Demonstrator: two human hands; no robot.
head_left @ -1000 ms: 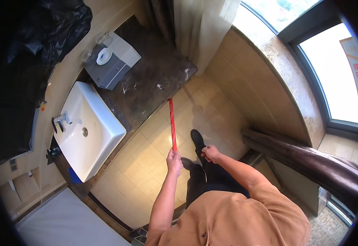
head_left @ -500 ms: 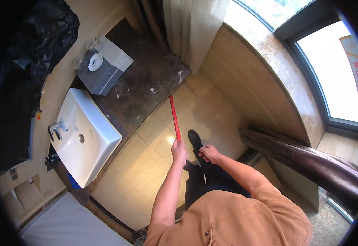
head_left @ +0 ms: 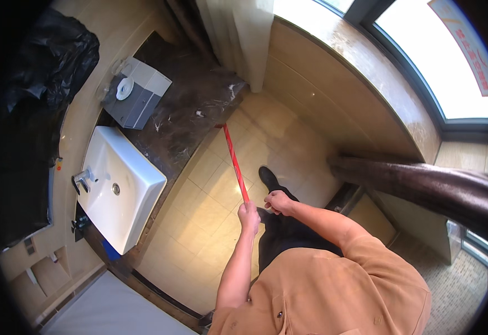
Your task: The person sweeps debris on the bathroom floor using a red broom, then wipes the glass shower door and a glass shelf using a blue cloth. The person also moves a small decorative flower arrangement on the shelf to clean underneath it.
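My left hand [head_left: 249, 217] is wrapped round the near end of a long red pole [head_left: 235, 166] with pale stripes. The pole slants away over the tiles to the front edge of the dark marble counter [head_left: 191, 125]. At its far end a short red piece bends left under or against that edge; the rest there is hidden. To the right of the pole, my right hand [head_left: 279, 202] is closed with curled fingers, apart from the left one. Whether anything is in it cannot be made out. Below it is my black shoe [head_left: 268, 177] on the floor.
A white washbasin [head_left: 122, 220] with a chrome tap [head_left: 82, 180] stands at left. Behind it a grey box [head_left: 137, 106] carries a white dish [head_left: 125, 88]. Black plastic sheeting [head_left: 59, 50] hangs at far left. Right are a window [head_left: 442, 61] and a dark curtain [head_left: 400, 181].
The view has shifted a little. The pole's far end now shows a short bend to the left at the counter edge. My right hand has come slightly nearer the left one.
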